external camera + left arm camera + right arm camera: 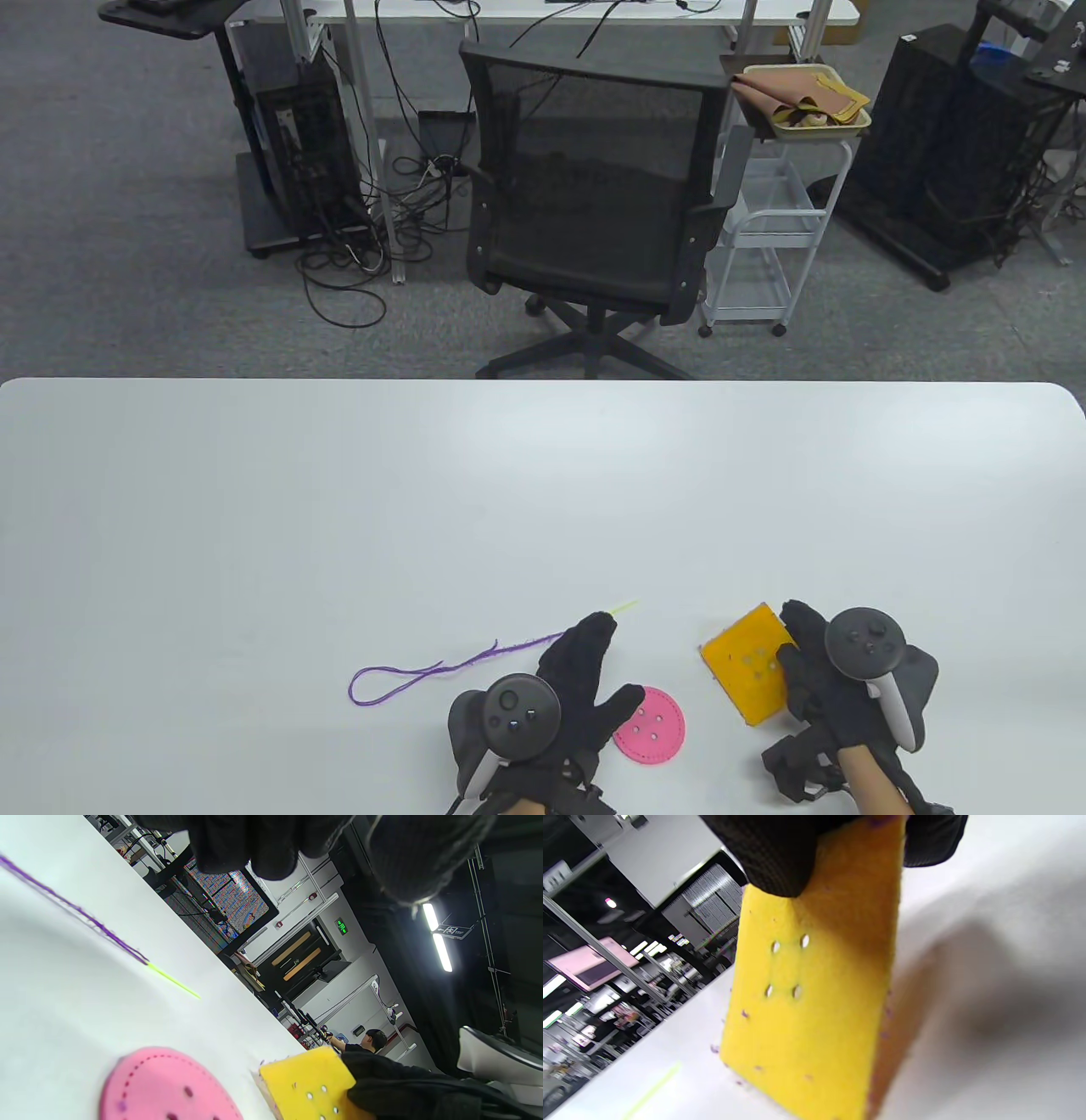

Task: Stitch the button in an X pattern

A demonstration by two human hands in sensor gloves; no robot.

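Pink button (649, 724) lies between both hands, beside left thumb.

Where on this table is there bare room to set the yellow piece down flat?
The table is bare beyond the needle and across its far half. Near the front, the purple thread, pink button, yellow piece and both hands crowd together.

matt yellow felt panel (814, 1005), pink felt button (650, 724)
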